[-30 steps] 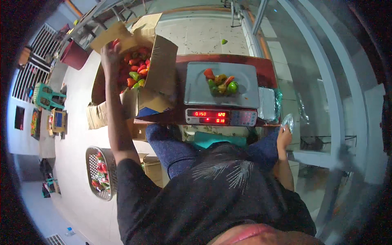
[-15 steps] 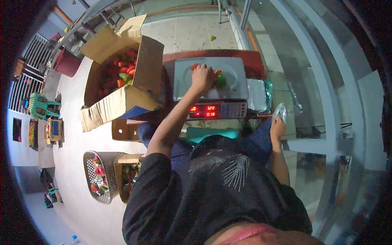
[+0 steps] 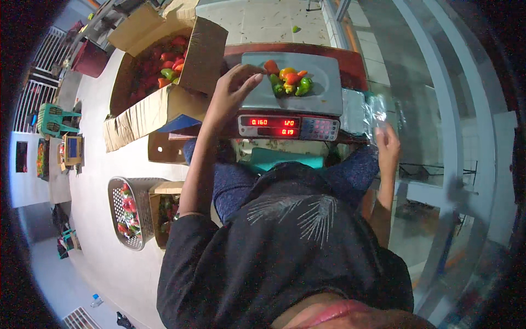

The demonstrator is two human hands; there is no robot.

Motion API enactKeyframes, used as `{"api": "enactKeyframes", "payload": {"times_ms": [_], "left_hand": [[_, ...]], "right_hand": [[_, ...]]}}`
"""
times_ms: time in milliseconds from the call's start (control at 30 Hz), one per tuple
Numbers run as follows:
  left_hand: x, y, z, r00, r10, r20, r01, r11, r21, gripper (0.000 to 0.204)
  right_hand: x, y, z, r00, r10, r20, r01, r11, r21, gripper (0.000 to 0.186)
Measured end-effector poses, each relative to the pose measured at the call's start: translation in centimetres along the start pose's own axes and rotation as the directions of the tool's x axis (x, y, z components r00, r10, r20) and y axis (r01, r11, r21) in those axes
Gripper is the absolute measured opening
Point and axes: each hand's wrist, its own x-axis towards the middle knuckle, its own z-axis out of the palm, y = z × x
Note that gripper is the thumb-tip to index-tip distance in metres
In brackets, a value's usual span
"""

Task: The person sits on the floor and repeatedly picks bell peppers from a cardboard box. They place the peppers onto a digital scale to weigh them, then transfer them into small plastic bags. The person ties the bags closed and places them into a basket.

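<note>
Several small orange, yellow and green peppers point(image 3: 291, 79) lie in a cluster on the grey pan point(image 3: 255, 101) of a digital scale with a lit red display. My left hand point(image 3: 234, 90) is raised at the pan's left side, fingers loosely curved and apart with nothing in them. On the right, my right hand point(image 3: 388, 141) pinches a clear plastic bag point(image 3: 379, 109). That bag hangs beside a stack of clear plastic bags point(image 3: 353, 112) next to the scale.
An open cardboard box point(image 3: 205, 60) of red and green peppers stands left of the scale. Lower left are a perforated basket point(image 3: 149, 211) and a smaller box point(image 3: 167, 189), both holding packed peppers. Grey metal framing point(image 3: 466, 109) rises at the right. One green pepper point(image 3: 296, 29) lies on the floor beyond.
My left hand has left the peppers and drawn back leftward, uncovering the cluster. My right hand has lifted the plastic bag slightly up beside the stack. The whole view has shifted a little.
</note>
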Motion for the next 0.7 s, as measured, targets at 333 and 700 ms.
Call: {"api": "enactKeyframes", "payload": {"times_ms": [333, 700], "left_hand": [[1.7, 2.7, 2.9, 0.981, 0.085, 0.175, -0.124, 0.966, 0.227, 0.056], [-3.4, -2.9, 1.8, 0.908, -0.166, 0.385, 0.064, 0.962, 0.264, 0.034]], "right_hand": [[1.8, -13.1, 1.4, 0.687, -0.584, 0.432, 0.683, 0.723, -0.108, 0.048], [0.2, -14.4, 6.8, 0.443, -0.692, 0.570, 0.663, 0.681, 0.311, 0.050]]}}
